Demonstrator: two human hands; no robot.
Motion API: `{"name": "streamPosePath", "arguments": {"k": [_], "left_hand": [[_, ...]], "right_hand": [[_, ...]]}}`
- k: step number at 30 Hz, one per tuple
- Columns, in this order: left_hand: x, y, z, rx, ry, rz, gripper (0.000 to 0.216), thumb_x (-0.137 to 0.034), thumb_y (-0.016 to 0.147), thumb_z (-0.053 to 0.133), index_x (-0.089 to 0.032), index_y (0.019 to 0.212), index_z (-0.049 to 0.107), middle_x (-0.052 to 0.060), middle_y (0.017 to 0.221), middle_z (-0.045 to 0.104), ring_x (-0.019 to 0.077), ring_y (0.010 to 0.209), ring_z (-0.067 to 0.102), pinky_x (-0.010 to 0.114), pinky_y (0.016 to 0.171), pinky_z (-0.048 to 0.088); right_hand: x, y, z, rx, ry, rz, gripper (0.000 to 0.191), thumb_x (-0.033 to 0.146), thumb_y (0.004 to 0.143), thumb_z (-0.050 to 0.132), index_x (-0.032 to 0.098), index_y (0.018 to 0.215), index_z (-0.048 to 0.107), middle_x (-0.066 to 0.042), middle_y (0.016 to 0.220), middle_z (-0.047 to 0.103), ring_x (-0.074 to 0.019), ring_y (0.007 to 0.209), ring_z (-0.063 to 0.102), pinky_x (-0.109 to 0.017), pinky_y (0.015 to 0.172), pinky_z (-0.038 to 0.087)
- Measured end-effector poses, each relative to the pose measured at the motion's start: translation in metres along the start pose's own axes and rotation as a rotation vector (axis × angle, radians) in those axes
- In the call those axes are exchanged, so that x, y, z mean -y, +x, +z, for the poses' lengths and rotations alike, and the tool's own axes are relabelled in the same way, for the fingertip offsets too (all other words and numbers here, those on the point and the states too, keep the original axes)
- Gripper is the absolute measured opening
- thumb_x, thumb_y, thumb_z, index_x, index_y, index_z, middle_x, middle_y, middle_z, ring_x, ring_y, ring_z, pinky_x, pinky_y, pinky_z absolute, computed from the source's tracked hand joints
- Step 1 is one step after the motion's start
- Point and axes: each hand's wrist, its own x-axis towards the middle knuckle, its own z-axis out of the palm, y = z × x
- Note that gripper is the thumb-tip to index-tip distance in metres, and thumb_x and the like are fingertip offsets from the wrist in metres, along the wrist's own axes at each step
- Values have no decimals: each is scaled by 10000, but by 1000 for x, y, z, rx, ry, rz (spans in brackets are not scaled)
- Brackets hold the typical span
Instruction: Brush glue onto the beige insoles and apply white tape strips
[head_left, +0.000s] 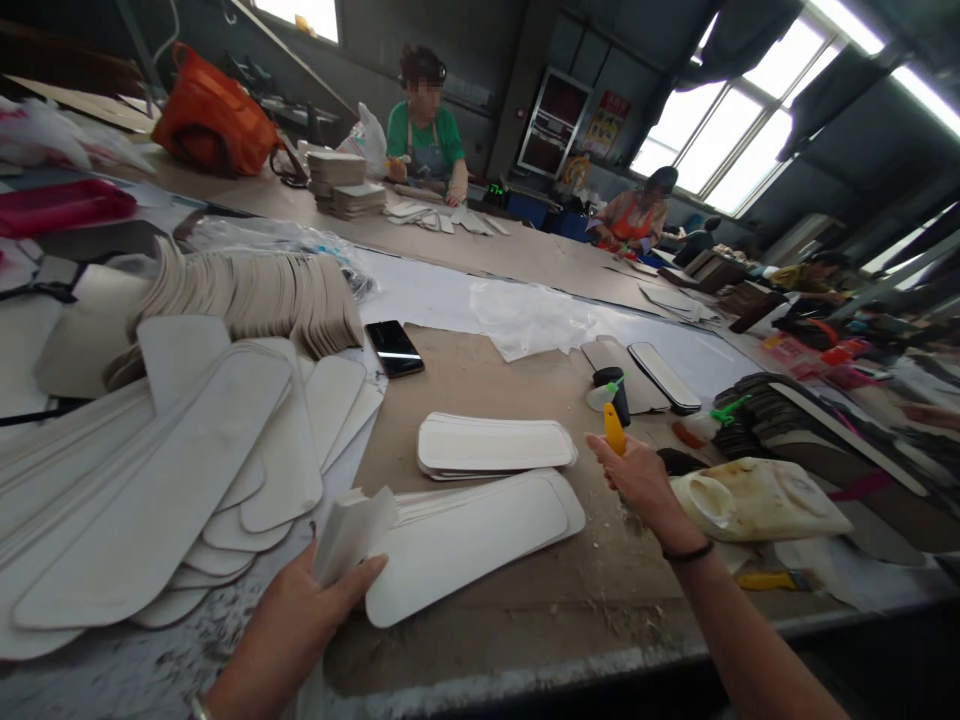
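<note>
My left hand (300, 610) is closed around a small bundle of thin white strips (352, 530), thumb on the right side. Just right of it lies a fanned stack of long white rounded panels (472, 545). Behind that rests a neater stack of shorter white panels (495, 443). My right hand (637, 475) grips a tool by its yellow handle (615, 430), which points upward; the working end is hidden by the hand. Close to the right wrist, a stained cream plastic jug (787, 500) lies on its side with a cut opening.
Many white panels (165, 480) spread across the left. A phone (394, 348), a clear plastic sheet (525, 315) and a green-tipped bottle (604, 395) lie farther back. A second yellow-handled tool (769, 580) is near the front edge. Co-workers (424, 140) sit across the table.
</note>
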Motion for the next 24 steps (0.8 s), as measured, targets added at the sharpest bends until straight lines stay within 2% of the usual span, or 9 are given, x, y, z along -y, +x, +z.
{"name": "streamPosePath", "arguments": {"k": [2,5,8,11,14,18,21,24], "left_hand": [[0,0,1,80,7,28,386,-561,589,678,-221,769,652,27,712,690,262,708,606,337,641,431],[-3,-1,4,150,-35,-49,399,-612,576,659,-224,640,590,-15,525,578,193,544,511,305,539,369],[-9,-5,7,157,-90,-116,433,-639,558,645,-221,581,532,-50,431,465,142,472,408,285,500,304],[-16,-10,6,184,-123,-119,421,-601,560,657,-196,629,562,-48,477,493,131,492,413,272,501,299],[-22,-14,3,229,-142,-118,379,-533,543,677,-184,650,576,-43,499,513,133,501,429,270,499,305],[-26,-16,0,260,-140,-97,349,-517,526,659,-193,613,562,-33,471,514,146,493,445,275,491,304],[-25,-16,1,263,-136,-71,339,-530,545,636,-207,597,548,-35,448,508,144,474,439,275,482,291],[-23,-15,3,245,-128,-60,324,-533,556,616,-220,581,533,-34,431,510,142,451,430,276,470,284]], "right_hand": [[5,-20,-3,-24,-3,-57,530,711,665,667,182,654,640,19,465,522,-143,444,494,-261,452,363],[18,-59,2,12,66,-149,664,817,689,565,165,703,688,-38,607,614,-169,565,566,-265,518,430],[32,-95,21,115,161,-162,644,796,706,588,161,665,687,-29,610,596,-141,544,539,-240,505,428],[41,-119,46,186,331,-94,626,778,675,645,154,623,644,1,572,539,-98,473,466,-215,444,394],[48,-130,66,272,538,37,638,781,589,710,153,613,601,13,580,532,-84,465,467,-193,410,390],[55,-137,79,403,743,221,612,679,470,843,161,687,600,12,677,577,-121,608,572,-216,513,514],[54,-142,85,468,749,262,558,589,488,881,170,711,589,19,705,593,-126,652,595,-244,596,549],[48,-144,91,517,654,232,493,523,534,881,170,743,609,12,712,626,-137,643,619,-260,622,542]]}}
